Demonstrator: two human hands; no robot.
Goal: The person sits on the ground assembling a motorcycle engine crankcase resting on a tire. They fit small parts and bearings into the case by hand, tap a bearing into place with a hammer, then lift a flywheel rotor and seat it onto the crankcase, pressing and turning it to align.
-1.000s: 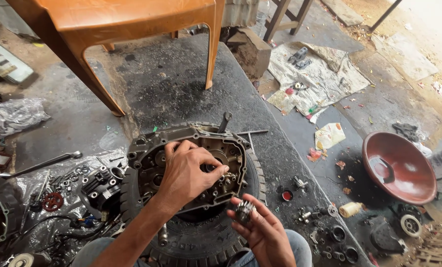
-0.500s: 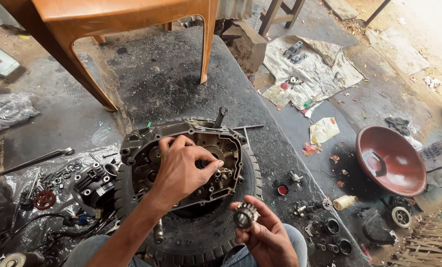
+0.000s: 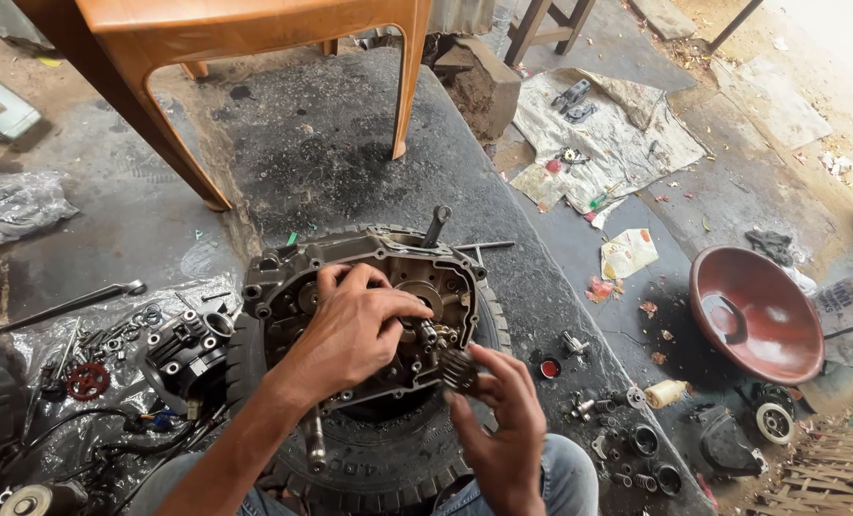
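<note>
An open metal engine case [image 3: 288,272] lies flat on a black rubber tyre [image 3: 369,468] on the oily floor. My left hand [image 3: 350,330] reaches into the case, with its fingertips on a small shaft among the gears. My right hand [image 3: 498,406] holds a small toothed gear [image 3: 458,368] at the case's right edge, close to the left fingers. A bent lever shaft [image 3: 436,225] sticks up from the far rim of the case.
An orange plastic chair [image 3: 255,38] stands just beyond the case. Engine parts and a wrench [image 3: 63,306] lie on plastic at the left. Small bolts and rings [image 3: 627,430] are scattered at the right, beside a red-brown bowl [image 3: 756,315]. Newspaper with parts [image 3: 608,134] lies farther off.
My right hand has risen with the gear from below the case to its right edge, meeting the left fingers. The left hand stays inside the case.
</note>
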